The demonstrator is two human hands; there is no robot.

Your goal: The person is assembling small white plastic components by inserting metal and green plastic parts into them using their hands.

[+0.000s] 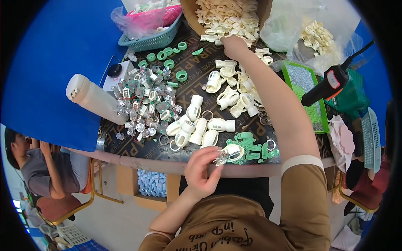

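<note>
My left hand (201, 175), near the table's front edge, pinches a small cream plastic shell (233, 152) with a clear lamp part at its near end. My right arm stretches far forward. At the mouth of a cardboard box (190, 16), my right hand (235, 47) is closed with its fingertips down among loose cream shells (228, 19); what they grip is hidden. Beside the left hand are green oval plastic pieces (251, 146) and a group of cream lamp housings (200, 127), some with metal rings. More cream half-shells (228, 98) lie beneath the right forearm.
Clear lamp parts with wires (146, 100) are heaped at left, beside a white bottle (94, 98). Green rings (181, 75) lie behind them. At right are a black handheld tool (328, 85) and a green tray (321, 125). A blue basket (153, 42) stands far left.
</note>
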